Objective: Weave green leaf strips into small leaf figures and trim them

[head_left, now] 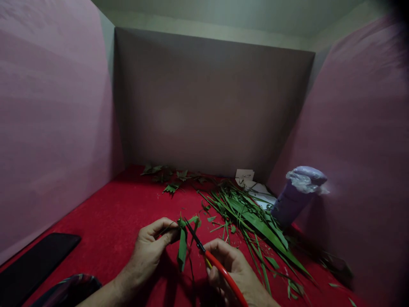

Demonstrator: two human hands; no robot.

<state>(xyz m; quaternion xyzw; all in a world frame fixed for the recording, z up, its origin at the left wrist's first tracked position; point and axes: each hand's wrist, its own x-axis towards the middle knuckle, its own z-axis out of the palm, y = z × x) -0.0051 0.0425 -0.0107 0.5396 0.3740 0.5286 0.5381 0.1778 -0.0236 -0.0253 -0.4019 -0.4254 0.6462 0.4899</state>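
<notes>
My left hand (pixel 150 247) pinches a narrow green leaf strip (pixel 182 247) between thumb and fingers, just above the red cloth (pixel 111 221). My right hand (pixel 234 270) is closed round red-handled scissors (pixel 220 266). The dark blades point up and left and meet the top of the leaf strip beside my left fingertips. Both hands are low in the view, near the front edge.
A heap of long green leaves (pixel 255 217) lies right of my hands. Cut leaf pieces (pixel 169 177) lie at the back. A purple container with a plastic-wrapped top (pixel 295 194) stands at right, white paper (pixel 252 183) behind. A dark flat slab (pixel 35 264) lies front left. Pink walls enclose the space.
</notes>
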